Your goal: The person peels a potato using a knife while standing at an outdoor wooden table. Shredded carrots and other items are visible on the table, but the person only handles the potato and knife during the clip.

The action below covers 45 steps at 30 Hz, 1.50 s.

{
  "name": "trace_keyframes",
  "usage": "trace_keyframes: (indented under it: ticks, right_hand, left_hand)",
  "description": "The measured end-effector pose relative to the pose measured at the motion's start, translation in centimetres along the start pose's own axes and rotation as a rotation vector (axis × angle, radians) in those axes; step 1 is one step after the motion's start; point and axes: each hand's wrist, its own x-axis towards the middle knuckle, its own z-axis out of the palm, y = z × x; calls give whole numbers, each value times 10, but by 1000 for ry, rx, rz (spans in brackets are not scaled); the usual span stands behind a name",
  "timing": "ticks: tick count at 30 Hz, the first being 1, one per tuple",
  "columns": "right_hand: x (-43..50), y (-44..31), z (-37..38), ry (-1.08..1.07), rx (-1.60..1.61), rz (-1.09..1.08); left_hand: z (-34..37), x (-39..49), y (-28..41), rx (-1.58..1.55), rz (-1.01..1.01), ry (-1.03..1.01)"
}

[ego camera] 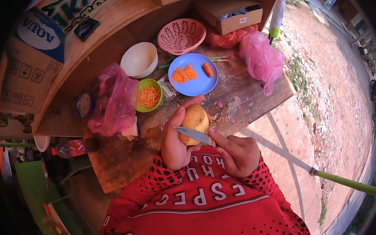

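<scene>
My left hand [174, 143] holds a potato [195, 117] with brownish-yellow skin above the table's near edge. In my right hand [239, 151] is a knife [193, 134], its pointed steel blade lying across the lower part of the potato and aimed to the left. My right fingers hide the knife's handle. A small pale bit, perhaps peel, shows by the blade near my right fingertips. Just beyond the potato, a blue plate [191, 89] carries grated carrot [183, 74] and a carrot piece [208, 69]. Left of it, a green bowl [159, 84] contains carrot strips [148, 97].
On the wooden table [257, 98] lie shallot scraps [218, 104] and spring onions [221, 59]. Pink plastic bags [117, 99] flank the dishes. A white bowl [138, 61], pink basket [181, 35] and cardboard box [240, 20] stand behind. A bottle [70, 148] is at left.
</scene>
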Motion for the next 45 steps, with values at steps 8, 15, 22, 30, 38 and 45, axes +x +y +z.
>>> trace_keyframes:
  ticks: [8,15,22,30,38,45]
  right_hand:
    - [-1,5,9,61,7,0]
    - [3,3,1,11,33,11]
    - [1,2,5,20,-1,10]
    - [3,4,5,25,49,5]
    - [4,4,8,50,141,0]
    - [5,7,14,103,120,-25]
  left_hand:
    - [3,-2,-6,4,-77,-8]
    - [1,-4,-10,50,-57,2]
    - [5,-2,-5,-14,-108,12]
    - [-1,-3,-7,76,-151,-50]
    - [-6,-3,-11,185,-109,-94]
    - [2,-6,-17,233,-39,-41]
